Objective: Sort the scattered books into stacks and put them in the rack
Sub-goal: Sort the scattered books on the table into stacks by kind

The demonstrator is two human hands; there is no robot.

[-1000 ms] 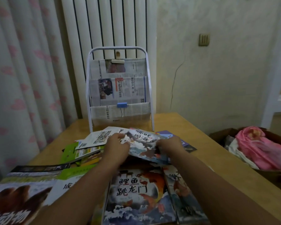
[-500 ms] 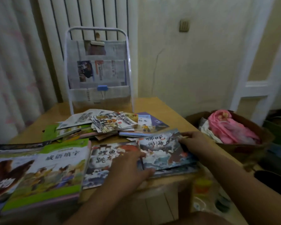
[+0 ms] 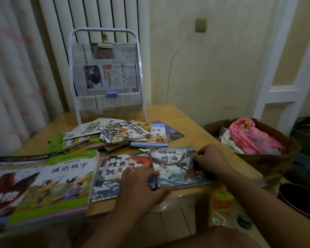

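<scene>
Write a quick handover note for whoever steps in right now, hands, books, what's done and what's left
Left hand: flat across the seam between the carp book and the sea book.
Right hand: fingers on the sea book's right edge; grip unclear.
Both books lie side by side at the table's near edge, beside a green-covered stack.
Done: a few stacks started along the near edge.
Left: the loose pile in front of the rack is unsorted; no books are in the rack, only newspapers.

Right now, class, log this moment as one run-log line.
stage: stacking | left hand: on carp book | right hand: gripping blue sea-cover book | white wire rack: bookless
</scene>
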